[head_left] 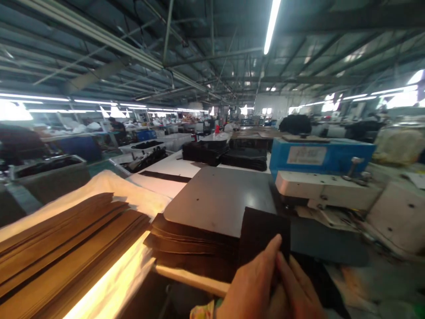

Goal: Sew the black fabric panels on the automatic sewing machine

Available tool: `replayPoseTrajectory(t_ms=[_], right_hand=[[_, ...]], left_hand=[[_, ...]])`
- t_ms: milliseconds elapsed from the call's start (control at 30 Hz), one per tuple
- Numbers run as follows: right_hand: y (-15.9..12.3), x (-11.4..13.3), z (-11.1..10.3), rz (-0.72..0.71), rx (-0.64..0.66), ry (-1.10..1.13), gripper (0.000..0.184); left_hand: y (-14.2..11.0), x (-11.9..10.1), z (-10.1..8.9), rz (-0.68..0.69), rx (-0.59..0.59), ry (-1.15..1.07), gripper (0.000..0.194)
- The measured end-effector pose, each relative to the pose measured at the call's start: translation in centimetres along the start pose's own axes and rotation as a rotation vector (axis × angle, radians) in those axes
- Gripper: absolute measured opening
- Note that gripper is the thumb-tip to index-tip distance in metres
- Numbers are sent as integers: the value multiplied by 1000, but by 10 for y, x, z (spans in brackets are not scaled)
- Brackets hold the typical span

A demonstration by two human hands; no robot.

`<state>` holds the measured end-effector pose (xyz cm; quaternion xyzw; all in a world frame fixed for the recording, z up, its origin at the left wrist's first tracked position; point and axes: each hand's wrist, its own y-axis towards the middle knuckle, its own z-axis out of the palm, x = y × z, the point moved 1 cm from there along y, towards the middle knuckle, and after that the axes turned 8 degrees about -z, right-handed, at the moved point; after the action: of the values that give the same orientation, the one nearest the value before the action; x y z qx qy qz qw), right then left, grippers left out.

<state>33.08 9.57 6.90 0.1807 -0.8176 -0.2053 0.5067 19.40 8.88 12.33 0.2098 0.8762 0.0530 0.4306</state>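
Observation:
My left hand and my right hand meet at the bottom edge, fingers pressed together on a dark fabric piece that stands up between them. The left thumb lies against the piece's lower edge. Just beyond it lies a grey flat plate, resting on a stack of dark cut pieces at the table's near edge. Only part of each hand shows.
A pile of brown strips on white cloth lies at the left. A blue and white machine stands at the right. Black fabric stacks sit farther back on the table. Bins and distant workers fill the hall.

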Motion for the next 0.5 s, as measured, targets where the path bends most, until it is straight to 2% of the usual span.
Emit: replayPoseTrajectory(t_ms=[100, 167, 233, 300, 367, 433, 500], right_hand=[[32, 11, -45, 78, -55, -1, 34], [56, 21, -71, 172, -162, 63, 40], [76, 22, -85, 223, -151, 88, 42], [90, 10, -85, 219, -44, 117, 41], [97, -11, -77, 176, 62, 134, 38], [98, -32, -66, 151, 158, 125, 36], [97, -44, -59, 143, 223, 111, 34]], left_hand=[[9, -24, -1, 153, 133, -49, 72], [13, -35, -8, 262, 87, -70, 61], [22, -37, -18, 311, -34, -78, 45], [41, -28, -26, 271, -139, -72, 34], [68, -10, -29, 184, -197, -34, 30], [99, 9, -26, 115, -206, 37, 34], [126, 26, -19, 49, -145, 66, 40]])
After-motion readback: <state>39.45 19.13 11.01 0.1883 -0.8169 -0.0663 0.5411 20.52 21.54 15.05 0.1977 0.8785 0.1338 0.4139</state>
